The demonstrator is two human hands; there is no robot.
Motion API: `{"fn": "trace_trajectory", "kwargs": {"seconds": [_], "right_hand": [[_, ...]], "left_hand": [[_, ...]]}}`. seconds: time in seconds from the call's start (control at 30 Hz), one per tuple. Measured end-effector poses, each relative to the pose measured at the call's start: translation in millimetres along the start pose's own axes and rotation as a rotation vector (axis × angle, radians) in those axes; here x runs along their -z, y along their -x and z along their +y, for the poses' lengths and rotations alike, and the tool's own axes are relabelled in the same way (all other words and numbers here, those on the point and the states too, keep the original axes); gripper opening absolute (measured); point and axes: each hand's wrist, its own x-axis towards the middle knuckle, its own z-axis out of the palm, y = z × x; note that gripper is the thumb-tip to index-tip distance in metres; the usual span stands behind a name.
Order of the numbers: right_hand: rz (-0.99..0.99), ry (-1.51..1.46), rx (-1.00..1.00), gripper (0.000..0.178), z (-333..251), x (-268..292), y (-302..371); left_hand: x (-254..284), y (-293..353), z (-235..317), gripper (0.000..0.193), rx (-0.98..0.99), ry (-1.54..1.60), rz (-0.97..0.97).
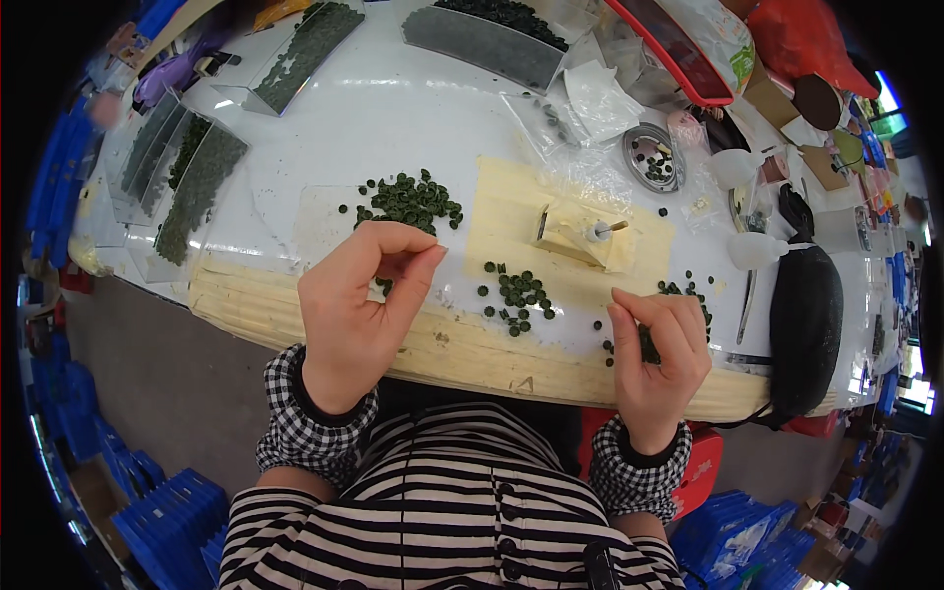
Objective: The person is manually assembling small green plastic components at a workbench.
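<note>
My left hand (359, 305) hovers at the near side of a heap of small dark green round pieces (411, 202), thumb and index finger pinched together. Anything between those fingertips is too small to make out. My right hand (664, 349) is held near the table's front edge, its thumb and index finger also closed, with what they hold hidden or too small to name. It partly covers a second group of green pieces. Between the hands lies a loose cluster of green pieces (519, 293). Beyond it stands a small tape-covered block (575, 236) with a metal pin on top.
Clear bins (482, 44) of dark pieces stand along the back and left. To the right are a round metal dish (652, 157), white squeeze bottles (752, 250), tweezers (747, 307) and a black bag (806, 324). Yellowish tape covers the table's front edge (462, 359).
</note>
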Motion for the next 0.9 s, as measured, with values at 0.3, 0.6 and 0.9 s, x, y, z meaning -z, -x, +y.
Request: {"fn": "trace_trajectory", "kwargs": {"seconds": [0.3,0.6,0.9], "right_hand": [[0.055,0.003,0.015,0.014,10,-7,-47],[0.079,-0.072,0.012,0.012,8,-10,-48],[0.189,-0.447,0.003,0.009,-21,9,-33]], "left_hand": [[-29,7,0,0.022,0.656,1.367,-0.393],[-36,4,0,0.029,0.839,1.499,-0.395],[-41,10,1,0.027,0.772,1.384,-0.430]]}}
